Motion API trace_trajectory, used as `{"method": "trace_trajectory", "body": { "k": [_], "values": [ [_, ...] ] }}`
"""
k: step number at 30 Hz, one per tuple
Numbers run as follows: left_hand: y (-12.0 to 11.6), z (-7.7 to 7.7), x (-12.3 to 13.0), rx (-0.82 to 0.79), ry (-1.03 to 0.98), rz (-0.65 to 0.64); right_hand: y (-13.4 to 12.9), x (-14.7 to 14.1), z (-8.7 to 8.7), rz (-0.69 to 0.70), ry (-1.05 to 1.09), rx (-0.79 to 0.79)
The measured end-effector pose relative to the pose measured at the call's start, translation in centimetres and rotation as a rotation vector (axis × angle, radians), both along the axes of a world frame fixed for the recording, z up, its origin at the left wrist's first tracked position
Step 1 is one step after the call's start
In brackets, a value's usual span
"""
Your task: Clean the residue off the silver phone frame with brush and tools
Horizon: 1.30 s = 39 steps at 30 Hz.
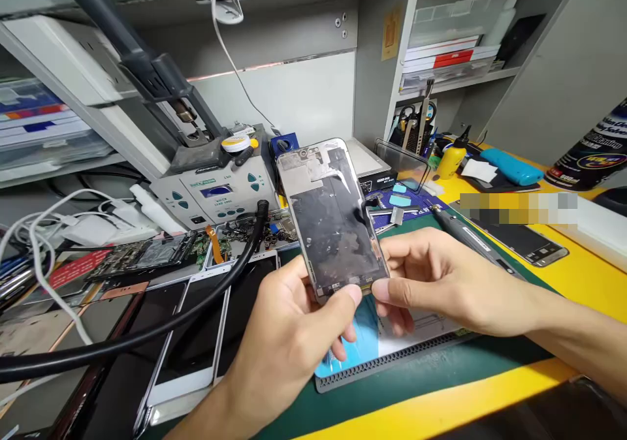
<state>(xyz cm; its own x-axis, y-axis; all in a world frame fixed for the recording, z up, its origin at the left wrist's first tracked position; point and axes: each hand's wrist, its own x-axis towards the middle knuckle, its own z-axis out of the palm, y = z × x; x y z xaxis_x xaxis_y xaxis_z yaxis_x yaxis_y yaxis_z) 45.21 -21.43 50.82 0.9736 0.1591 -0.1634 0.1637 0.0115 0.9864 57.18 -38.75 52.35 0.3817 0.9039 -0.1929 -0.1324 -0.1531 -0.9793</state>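
Observation:
A phone screen panel (337, 231), its inner side with metal plates and black film facing me, is held tilted up above the work mat. My left hand (298, 329) grips its lower left edge, the thumb lying on the bottom end. At the lower right corner my right hand (441, 283) pinches the edge between thumb and fingers. Beneath the hands lies a grey-rimmed mat (386, 365) with a light blue and white surface. The fingertips behind the panel are partly hidden.
A rework station (220, 192) stands behind, its black hose (215, 296) curving across several phones at left. A pen-like tool (465, 234), another phone part (529, 241), a yellow bottle (451, 159) and a spray can (595, 149) are at right.

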Motion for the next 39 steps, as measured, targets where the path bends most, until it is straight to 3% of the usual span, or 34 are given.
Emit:
{"method": "trace_trajectory", "body": {
  "k": [5, 22, 39],
  "values": [
    [-0.7, 0.7, -0.1, 0.083, 0.046, 0.094, 0.0, -0.1, -0.1, 0.007, 0.048, 0.01],
    [0.0, -0.6, -0.6, 0.063, 0.036, 0.076, -0.2, 0.7, -0.1, 0.071, 0.141, 0.003],
    [-0.5, -0.4, -0.5, 0.118, 0.014, 0.123, -0.2, 0.6, 0.1, 0.073, 0.062, 0.007]
  ]
}}
